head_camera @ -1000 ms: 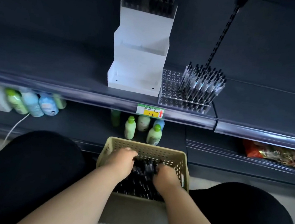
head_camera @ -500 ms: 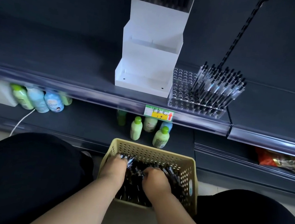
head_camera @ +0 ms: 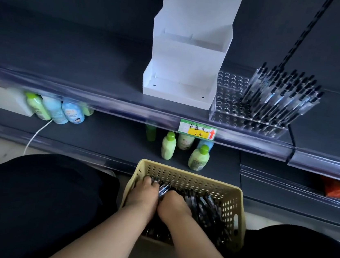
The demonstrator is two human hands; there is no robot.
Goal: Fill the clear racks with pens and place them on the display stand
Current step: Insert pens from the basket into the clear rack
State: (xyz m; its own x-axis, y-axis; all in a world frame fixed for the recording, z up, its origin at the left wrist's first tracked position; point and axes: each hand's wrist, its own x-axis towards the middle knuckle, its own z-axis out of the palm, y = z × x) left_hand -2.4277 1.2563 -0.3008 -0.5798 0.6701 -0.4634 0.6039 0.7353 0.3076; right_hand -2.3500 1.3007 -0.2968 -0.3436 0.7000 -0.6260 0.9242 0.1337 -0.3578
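A: Fingers first, quick.
B: L fingers (head_camera: 148, 181) curl down round a bunch of pens (head_camera: 163, 189), ends poking up btwn the two hands. R fingers are tucked under the knuckles, can't tell if they grip anything.
A: Hands?
B: Left hand (head_camera: 142, 198) & right hand (head_camera: 173, 204) side by side, touching, both down in the beige perforated basket (head_camera: 232, 209) at the knees. Prob. squaring loose pens into one handful so they travel together.
A: Rack?
B: Clear rack (head_camera: 230, 87) sits up on the shelf (head_camera: 86, 71), just beside the white display stand (head_camera: 185, 66). Its R half carries racked pens (head_camera: 282, 93), leaning; L half is bare holes. Parked by the shelf edge for easy reach from the basket, I'd say. Stand's two lower tiers hold no rack, so approx. halfway thru this one, w/ placing to come.
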